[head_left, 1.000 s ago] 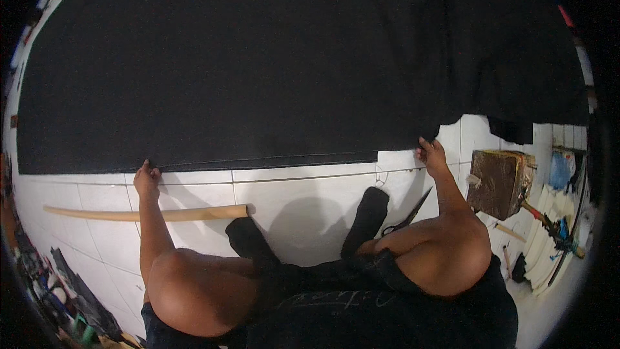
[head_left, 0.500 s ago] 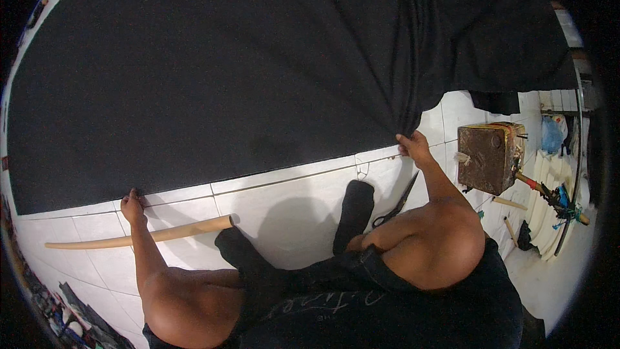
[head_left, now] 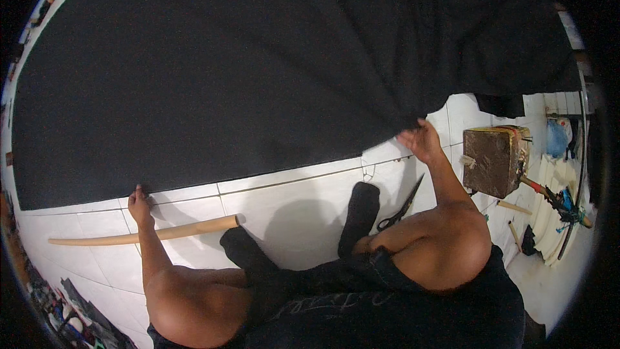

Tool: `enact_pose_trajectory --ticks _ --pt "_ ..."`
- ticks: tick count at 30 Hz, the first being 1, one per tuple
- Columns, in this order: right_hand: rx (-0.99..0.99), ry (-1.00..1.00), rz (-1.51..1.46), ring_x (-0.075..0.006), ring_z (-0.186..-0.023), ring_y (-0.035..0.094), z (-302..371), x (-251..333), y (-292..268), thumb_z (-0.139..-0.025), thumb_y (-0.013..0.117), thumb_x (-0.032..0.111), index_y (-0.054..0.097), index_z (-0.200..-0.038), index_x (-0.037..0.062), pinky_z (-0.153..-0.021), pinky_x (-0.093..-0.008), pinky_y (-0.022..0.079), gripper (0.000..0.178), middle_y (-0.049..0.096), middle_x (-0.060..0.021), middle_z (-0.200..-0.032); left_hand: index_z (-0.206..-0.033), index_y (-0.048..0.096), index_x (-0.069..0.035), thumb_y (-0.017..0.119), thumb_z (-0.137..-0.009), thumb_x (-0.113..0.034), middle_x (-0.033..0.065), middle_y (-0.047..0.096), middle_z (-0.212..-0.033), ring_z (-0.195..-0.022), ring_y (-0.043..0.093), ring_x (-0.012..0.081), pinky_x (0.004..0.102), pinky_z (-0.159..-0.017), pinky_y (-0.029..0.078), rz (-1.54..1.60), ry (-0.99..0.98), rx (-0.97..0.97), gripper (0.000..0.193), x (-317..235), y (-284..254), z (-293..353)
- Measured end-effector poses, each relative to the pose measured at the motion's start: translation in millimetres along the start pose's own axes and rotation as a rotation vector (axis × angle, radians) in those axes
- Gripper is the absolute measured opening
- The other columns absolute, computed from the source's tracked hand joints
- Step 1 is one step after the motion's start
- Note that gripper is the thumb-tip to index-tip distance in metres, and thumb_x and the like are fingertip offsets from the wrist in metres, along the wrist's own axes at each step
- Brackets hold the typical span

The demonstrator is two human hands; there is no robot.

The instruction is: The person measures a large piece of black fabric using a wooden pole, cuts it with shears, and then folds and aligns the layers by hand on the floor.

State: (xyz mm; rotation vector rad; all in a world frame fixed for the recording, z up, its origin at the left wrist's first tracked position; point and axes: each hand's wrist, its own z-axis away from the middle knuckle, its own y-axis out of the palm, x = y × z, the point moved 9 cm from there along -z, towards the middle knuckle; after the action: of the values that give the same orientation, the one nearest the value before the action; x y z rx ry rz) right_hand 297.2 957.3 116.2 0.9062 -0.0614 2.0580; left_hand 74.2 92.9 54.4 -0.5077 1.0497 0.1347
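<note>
A large black cloth [head_left: 213, 84] lies spread over the white tiled floor, its near edge running slantwise in front of me. My left hand [head_left: 139, 208] pinches that edge near its left corner. At the right, my right hand [head_left: 424, 142] is at the cloth's edge, thumb and fingers apart and somewhat blurred. Soft folds fan out across the cloth from there. Black-handled scissors [head_left: 391, 222] lie on the tiles near my right forearm, partly hidden by it. A long tan tube or stick [head_left: 187, 230] lies beside my left forearm, which crosses over it.
My feet in dark socks rest on the white tiles [head_left: 290, 213] between my arms. To the right stands a worn brown box [head_left: 489, 163], with a stick wrapped in coloured material [head_left: 562, 205] beside it. Mixed dark items [head_left: 68, 320] lie at the lower left.
My right hand has loosened from the bunched cloth edge and shifted slightly up and right. The gathered folds there have flattened. The left hand stays at the edge.
</note>
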Motion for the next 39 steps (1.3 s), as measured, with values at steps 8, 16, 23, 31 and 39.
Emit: enact_pose_trajectory --ticks 8,16,23,31,39 --pt "0.306 -0.478 1.409 -0.0314 -0.126 0.052 48 -38 117 -0.092 0.062 0.032 0.055 -0.129 0.0003 -0.107 -0.0442 0.04 0.049 0.05 -0.0171 -0.139 -0.113 0.055 0.002 0.069 -0.092 -0.028 0.0012 0.056 -0.086 -0.071 0.05 0.0073 0.0227 -0.058 0.042 -0.123 0.103 -0.03 0.039 1 -11 0" --pt "0.524 -0.546 2.095 -0.0305 -0.138 0.036 62 -102 114 -0.099 0.048 0.039 0.043 -0.142 0.0034 -0.115 -0.0443 0.024 0.056 0.047 -0.017 -0.143 -0.117 0.055 0.0 0.069 -0.092 -0.029 0.0005 0.055 -0.083 -0.064 0.048 0.0073 0.0232 -0.051 0.038 -0.109 0.129 -0.005 0.041 -1 5 -3" --pt "0.295 -0.883 1.855 -0.0338 -0.109 0.054 71 -63 93 -0.089 0.062 0.03 0.059 -0.118 0.0029 -0.097 -0.0455 0.037 0.04 0.059 -0.0168 -0.115 -0.096 0.054 -0.004 0.072 -0.09 -0.027 -0.0017 0.051 -0.075 -0.059 0.046 0.0056 0.0232 -0.05 0.037 -0.142 0.244 -0.114 0.03 -9 -8 -6" --pt "-0.541 -0.389 0.592 -0.0119 -0.068 0.057 7 -4 -51 -0.086 0.074 0.027 0.033 -0.135 0.0077 -0.054 -0.027 0.045 0.066 0.059 -0.0051 -0.079 -0.137 0.036 0.003 0.073 -0.088 -0.024 0.0049 0.058 -0.08 -0.063 0.052 0.0114 0.0251 -0.055 0.042 -0.149 0.064 -0.063 0.067 4 2 2" --pt "-0.433 -0.441 0.9 -0.0157 -0.064 0.06 -19 4 -66 -0.085 0.07 0.012 0.032 -0.136 0.0094 -0.059 -0.0315 0.051 0.064 0.061 -0.0063 -0.072 -0.14 0.04 0.002 0.073 -0.086 -0.023 0.0151 0.063 -0.095 -0.086 0.061 0.0247 0.0375 -0.078 0.05 -0.484 0.288 -0.162 0.069 -18 -27 -7"
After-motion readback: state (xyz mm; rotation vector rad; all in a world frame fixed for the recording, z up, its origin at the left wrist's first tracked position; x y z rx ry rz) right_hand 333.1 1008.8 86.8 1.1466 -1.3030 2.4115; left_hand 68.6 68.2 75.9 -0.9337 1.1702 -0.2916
